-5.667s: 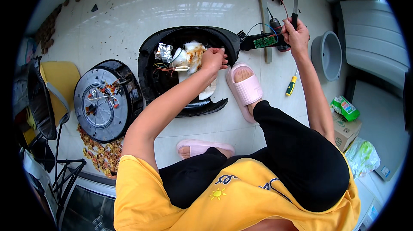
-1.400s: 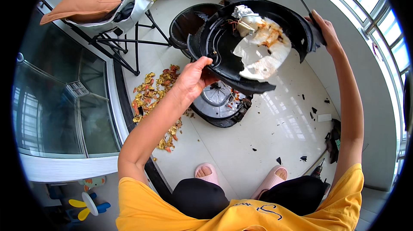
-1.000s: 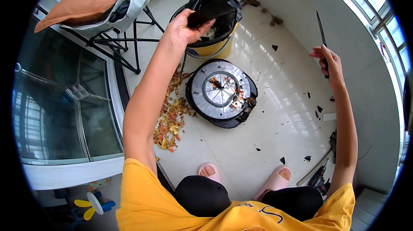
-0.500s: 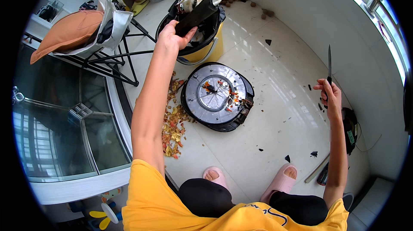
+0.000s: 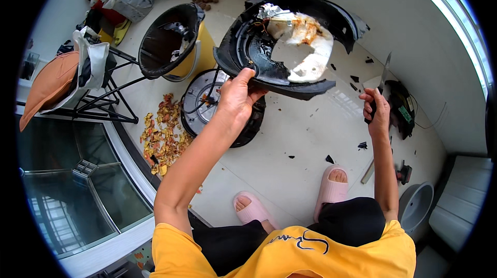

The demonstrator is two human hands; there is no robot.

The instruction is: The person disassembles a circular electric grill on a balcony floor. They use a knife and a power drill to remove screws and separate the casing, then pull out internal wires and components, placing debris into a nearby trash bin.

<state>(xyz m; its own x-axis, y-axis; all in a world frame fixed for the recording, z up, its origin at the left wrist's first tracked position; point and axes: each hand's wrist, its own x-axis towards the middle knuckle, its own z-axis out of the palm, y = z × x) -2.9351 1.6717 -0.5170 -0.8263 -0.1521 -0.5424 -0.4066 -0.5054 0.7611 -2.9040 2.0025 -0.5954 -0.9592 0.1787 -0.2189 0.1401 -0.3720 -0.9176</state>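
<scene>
My left hand [image 5: 238, 96] grips the near rim of a broken black plastic housing [image 5: 235, 45], raised above the floor with its hollow side showing. Inside it lies white, brown-stained padding [image 5: 322, 50], with a torn bit of foil at the far left. Off to the right, my right hand [image 5: 378, 111] is closed round the handle of a knife [image 5: 385, 73], its blade pointing up. A round black-and-grey base [image 5: 192, 94] rests on the floor, partly hidden behind my left hand and the housing.
A yellow bucket [image 5: 206, 52] with a black liner stands at the far left. Orange-yellow peelings [image 5: 164, 135] lie beside the base. Black shards [image 5: 330, 159] dot the tiles. Near the right wall are a black part with a green board [image 5: 404, 112] and a grey basin [image 5: 415, 205].
The black housing has come away from over the bucket, swinging right and nearer, and now shows its inside. My right hand with the knife has shifted slightly left.
</scene>
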